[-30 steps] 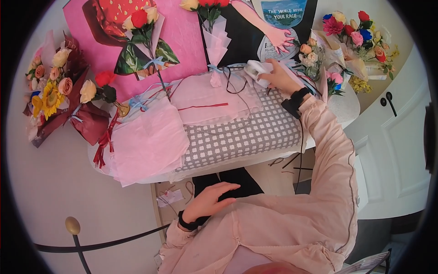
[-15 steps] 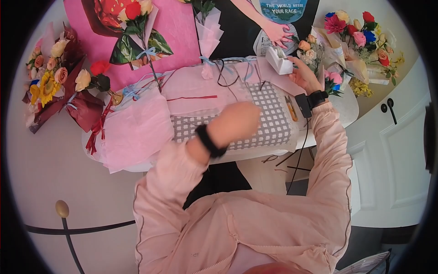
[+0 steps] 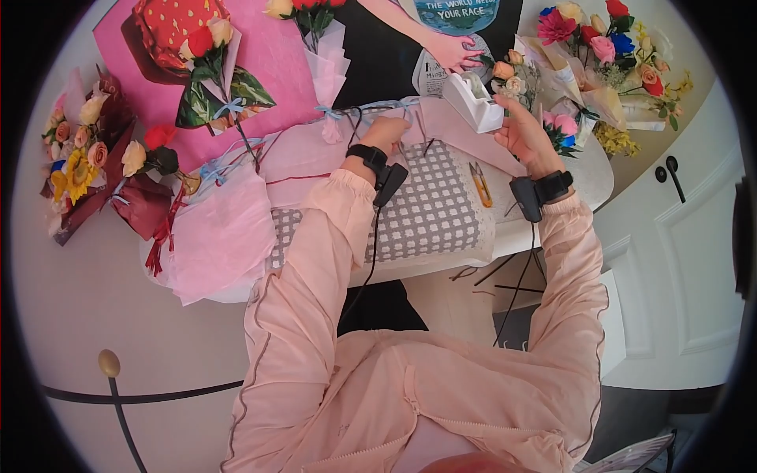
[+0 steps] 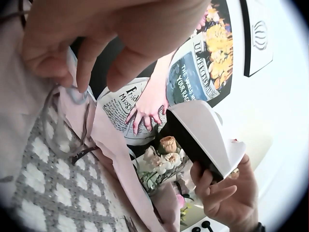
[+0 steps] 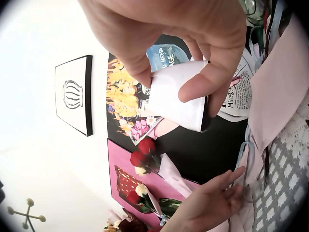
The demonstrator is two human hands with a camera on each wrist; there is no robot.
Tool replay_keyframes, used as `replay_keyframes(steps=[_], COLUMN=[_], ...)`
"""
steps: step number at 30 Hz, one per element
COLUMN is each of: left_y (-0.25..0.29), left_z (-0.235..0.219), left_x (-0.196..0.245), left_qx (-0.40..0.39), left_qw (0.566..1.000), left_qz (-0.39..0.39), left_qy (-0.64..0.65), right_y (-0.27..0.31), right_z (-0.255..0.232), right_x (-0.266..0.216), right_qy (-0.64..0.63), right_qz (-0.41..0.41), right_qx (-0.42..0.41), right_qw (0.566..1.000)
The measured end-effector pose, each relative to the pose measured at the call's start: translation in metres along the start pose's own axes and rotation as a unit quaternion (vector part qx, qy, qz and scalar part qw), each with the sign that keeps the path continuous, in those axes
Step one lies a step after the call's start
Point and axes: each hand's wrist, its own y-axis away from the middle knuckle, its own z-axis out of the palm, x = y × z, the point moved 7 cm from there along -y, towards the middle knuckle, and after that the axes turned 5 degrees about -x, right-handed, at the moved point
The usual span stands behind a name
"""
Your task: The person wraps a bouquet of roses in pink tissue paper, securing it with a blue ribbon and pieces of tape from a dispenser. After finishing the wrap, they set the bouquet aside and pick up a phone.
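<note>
My right hand (image 3: 524, 138) grips a white tape dispenser (image 3: 471, 102) above the table's back right, thumb on one side and fingers on the other. In the right wrist view, the dispenser (image 5: 176, 94) hangs tilted below the palm. My left hand (image 3: 385, 134) is over the table's back edge, its fingers loosely bent and apart. In the left wrist view, a light blue ribbon (image 4: 77, 95) lies at the fingertips of the left hand (image 4: 116, 34); whether they grip it is unclear. Pink wrapping paper (image 3: 465, 130) lies beside the patterned cloth (image 3: 430, 205).
Orange-handled snips (image 3: 482, 189) lie on the table's right side. Pink sheets (image 3: 225, 232) and a red tassel (image 3: 158, 236) are at the left. Bouquets stand at both sides, by the left wall (image 3: 79, 173) and at the back right (image 3: 603, 47). Posters lean behind.
My left hand has risen from the lap and crossed the cloth to the ribbons. My right hand has lifted and tilted the dispenser off the table's back area, uncovering the snips.
</note>
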Motion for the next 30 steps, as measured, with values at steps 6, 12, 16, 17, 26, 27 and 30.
replay_keyframes(steps=[6, 12, 16, 17, 26, 27, 30], left_y=[0.018, 0.023, -0.012, -0.017, 0.063, 0.073, 0.126], left_z=[0.012, 0.015, 0.006, 0.004, 0.020, 0.026, 0.037], left_x=[0.046, 0.049, 0.017, 0.012, 0.053, 0.055, 0.058], left_qx=[-0.048, -0.045, -0.061, -0.058, 0.073, 0.051, -0.026], left_qw=[0.981, 0.981, 0.986, 0.987, 0.964, 0.960, 0.952], left_qz=[0.190, 0.187, 0.144, 0.133, 0.192, 0.211, 0.266], left_qy=[-0.010, -0.016, -0.059, -0.071, -0.167, -0.176, -0.146], right_y=[0.005, 0.005, -0.001, -0.003, -0.054, -0.059, -0.068], right_z=[-0.003, -0.005, -0.004, -0.001, 0.031, 0.035, 0.045], right_x=[-0.001, 0.005, 0.011, 0.013, 0.047, 0.052, 0.064], right_qy=[-0.006, -0.015, -0.013, -0.008, 0.002, 0.006, 0.004], right_qz=[-0.015, -0.007, -0.004, -0.005, 0.025, 0.020, 0.034], right_qx=[-0.001, 0.006, -0.001, 0.000, 0.015, 0.011, 0.000], right_qw=[1.000, 1.000, 1.000, 1.000, 1.000, 1.000, 0.999])
